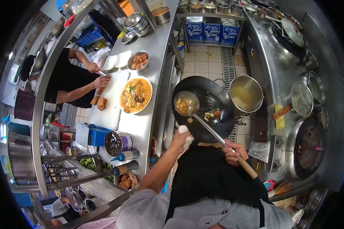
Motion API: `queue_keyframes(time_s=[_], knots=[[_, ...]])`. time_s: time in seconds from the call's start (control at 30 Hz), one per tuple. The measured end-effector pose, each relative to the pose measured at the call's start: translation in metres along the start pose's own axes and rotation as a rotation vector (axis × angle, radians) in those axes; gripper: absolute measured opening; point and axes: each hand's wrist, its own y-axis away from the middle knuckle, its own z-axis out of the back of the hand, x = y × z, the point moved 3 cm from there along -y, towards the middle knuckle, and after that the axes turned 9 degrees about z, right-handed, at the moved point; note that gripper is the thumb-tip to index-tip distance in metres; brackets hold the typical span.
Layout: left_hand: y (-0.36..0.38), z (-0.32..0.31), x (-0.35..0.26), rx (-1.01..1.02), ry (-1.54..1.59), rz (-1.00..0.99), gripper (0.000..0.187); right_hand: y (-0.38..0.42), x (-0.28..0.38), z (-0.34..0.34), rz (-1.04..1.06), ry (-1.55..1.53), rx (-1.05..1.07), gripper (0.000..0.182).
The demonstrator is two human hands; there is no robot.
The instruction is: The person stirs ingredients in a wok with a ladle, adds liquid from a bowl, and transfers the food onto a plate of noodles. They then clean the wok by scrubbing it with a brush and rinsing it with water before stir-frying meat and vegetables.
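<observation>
My left hand (179, 140) is closed around a bunched white cloth (188, 142) at the near left rim of a black wok (221, 131). Any wok handle under the cloth is hidden. My right hand (235, 152) grips the wooden handle of a long metal ladle (207, 125). The ladle's bowl lies over the left part of the wok, with some yellow-brown food in it. Small scraps of food (211, 114) and a dark glossy film of sauce cover part of the wok's inside. A pot of yellowish liquid (246, 94) stands just right of the wok.
On the left steel counter (143, 128) are a plate of noodles with topping (136, 95), a bowl of meat pieces (138, 61), and a white cutting board (111, 89). A co-worker's hands (99, 78) cut fried pieces there. Woks, strainers and a yellow sponge (279, 117) line the right stove.
</observation>
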Motion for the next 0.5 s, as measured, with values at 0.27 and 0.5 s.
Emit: queue_keyframes(time_s=[0.27,0.5], knots=[[0.049,0.029,-0.045,0.045,-0.052,0.086,0.026,0.065,0.081,-0.038,0.414,1.076,-0.470,0.051],[0.039,-0.001,-0.063,0.035,-0.125,-0.022,0.025,0.032,0.109,0.003,0.376,1.588,-0.511,0.044]])
